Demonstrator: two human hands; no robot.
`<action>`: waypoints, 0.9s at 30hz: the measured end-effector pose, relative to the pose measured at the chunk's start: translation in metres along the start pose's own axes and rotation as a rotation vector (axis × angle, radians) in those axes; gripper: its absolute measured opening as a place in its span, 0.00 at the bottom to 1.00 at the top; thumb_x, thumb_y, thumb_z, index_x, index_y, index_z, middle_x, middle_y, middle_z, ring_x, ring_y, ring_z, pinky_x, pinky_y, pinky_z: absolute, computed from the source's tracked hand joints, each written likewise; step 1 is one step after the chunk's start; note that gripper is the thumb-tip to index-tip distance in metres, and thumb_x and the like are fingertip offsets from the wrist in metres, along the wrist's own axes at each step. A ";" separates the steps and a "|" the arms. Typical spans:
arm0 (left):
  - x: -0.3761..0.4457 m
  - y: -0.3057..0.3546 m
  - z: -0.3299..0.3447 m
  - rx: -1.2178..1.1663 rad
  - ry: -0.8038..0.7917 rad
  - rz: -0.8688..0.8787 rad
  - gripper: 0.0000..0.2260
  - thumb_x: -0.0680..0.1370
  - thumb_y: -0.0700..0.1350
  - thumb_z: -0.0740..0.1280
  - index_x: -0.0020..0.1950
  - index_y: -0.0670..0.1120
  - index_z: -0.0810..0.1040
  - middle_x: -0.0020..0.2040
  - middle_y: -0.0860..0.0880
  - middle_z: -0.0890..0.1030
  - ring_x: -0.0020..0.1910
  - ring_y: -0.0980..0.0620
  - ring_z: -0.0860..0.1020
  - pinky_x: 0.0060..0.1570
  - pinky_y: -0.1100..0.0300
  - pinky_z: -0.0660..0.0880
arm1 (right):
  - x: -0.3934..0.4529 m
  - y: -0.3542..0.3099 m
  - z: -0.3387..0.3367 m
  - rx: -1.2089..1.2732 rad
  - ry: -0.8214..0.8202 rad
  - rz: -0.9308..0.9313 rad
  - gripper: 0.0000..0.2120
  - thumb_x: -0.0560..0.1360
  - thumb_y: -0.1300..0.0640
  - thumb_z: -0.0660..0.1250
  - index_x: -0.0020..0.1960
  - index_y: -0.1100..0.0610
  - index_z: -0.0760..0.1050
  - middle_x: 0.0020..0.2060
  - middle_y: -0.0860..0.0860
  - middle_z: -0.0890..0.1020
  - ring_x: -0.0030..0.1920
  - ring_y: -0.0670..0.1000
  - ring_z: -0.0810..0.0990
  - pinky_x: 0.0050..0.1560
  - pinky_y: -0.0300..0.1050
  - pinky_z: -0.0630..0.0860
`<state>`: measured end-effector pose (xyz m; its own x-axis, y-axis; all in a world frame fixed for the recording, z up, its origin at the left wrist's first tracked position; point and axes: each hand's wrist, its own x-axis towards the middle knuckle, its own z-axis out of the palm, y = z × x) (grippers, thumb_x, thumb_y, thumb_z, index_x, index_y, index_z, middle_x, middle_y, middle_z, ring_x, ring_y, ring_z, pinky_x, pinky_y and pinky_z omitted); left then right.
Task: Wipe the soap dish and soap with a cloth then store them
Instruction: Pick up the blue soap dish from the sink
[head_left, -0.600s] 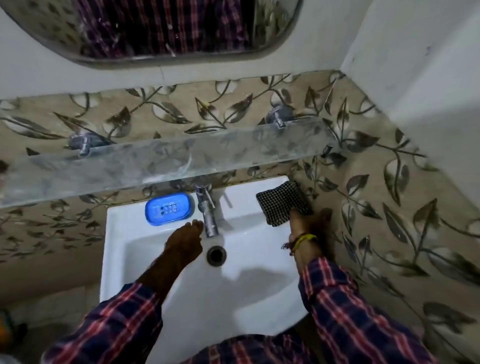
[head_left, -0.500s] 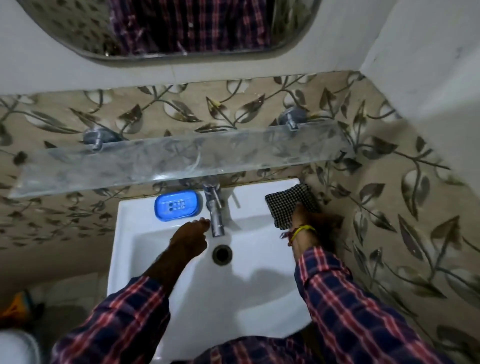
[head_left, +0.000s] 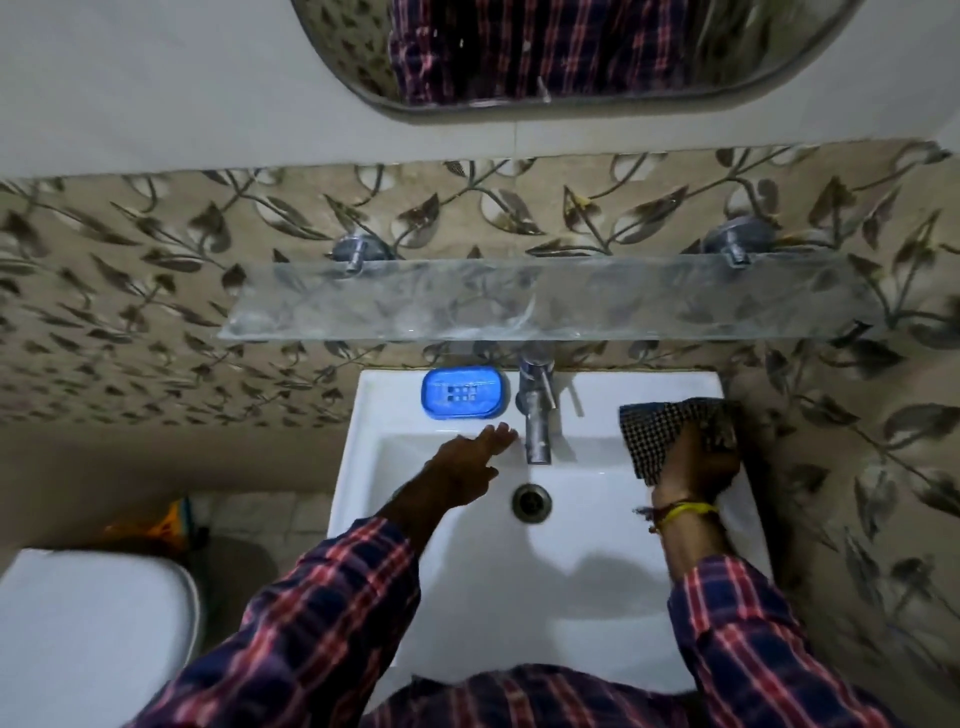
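left hand (head_left: 467, 462): open, fingers extended over basin, just short of tap (head_left: 537, 415) | right hand (head_left: 693, 462): gripping cloth (head_left: 660, 431) (checked) on sink (head_left: 597, 519) rim at 3 o'clock | dish (head_left: 464, 398): blue, on rim at 11 o'clock, untouched

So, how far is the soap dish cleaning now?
Nothing looks wiped yet. The blue soap dish sits untouched on the sink ledge. The right hand grips the checked cloth; the open left hand reaches toward the dish. Wiping and storing remain.
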<state>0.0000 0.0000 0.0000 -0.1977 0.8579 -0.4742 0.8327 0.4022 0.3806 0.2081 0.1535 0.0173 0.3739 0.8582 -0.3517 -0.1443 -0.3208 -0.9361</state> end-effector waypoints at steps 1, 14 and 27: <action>-0.003 -0.003 0.001 0.015 0.052 0.029 0.26 0.83 0.43 0.61 0.81 0.53 0.58 0.82 0.54 0.56 0.80 0.51 0.55 0.78 0.51 0.53 | -0.005 0.004 -0.006 0.004 -0.031 0.012 0.21 0.71 0.63 0.67 0.63 0.70 0.75 0.59 0.64 0.81 0.59 0.61 0.81 0.60 0.49 0.79; -0.006 -0.079 -0.048 -0.292 0.631 0.096 0.43 0.66 0.50 0.81 0.76 0.43 0.66 0.73 0.41 0.70 0.72 0.41 0.68 0.70 0.48 0.66 | -0.125 0.037 -0.040 0.003 -0.201 0.366 0.15 0.72 0.72 0.72 0.58 0.66 0.81 0.49 0.58 0.85 0.44 0.56 0.84 0.49 0.50 0.82; 0.037 -0.113 -0.058 -0.257 0.481 0.269 0.46 0.60 0.49 0.85 0.74 0.42 0.70 0.73 0.39 0.70 0.72 0.37 0.68 0.71 0.49 0.65 | -0.174 0.034 -0.025 -0.080 -0.373 0.304 0.12 0.75 0.76 0.65 0.52 0.64 0.80 0.30 0.51 0.86 0.29 0.50 0.85 0.27 0.40 0.79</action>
<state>-0.1307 0.0045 -0.0145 -0.2593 0.9643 0.0540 0.7462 0.1646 0.6451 0.1610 -0.0169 0.0469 -0.0306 0.8014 -0.5973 -0.1198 -0.5963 -0.7938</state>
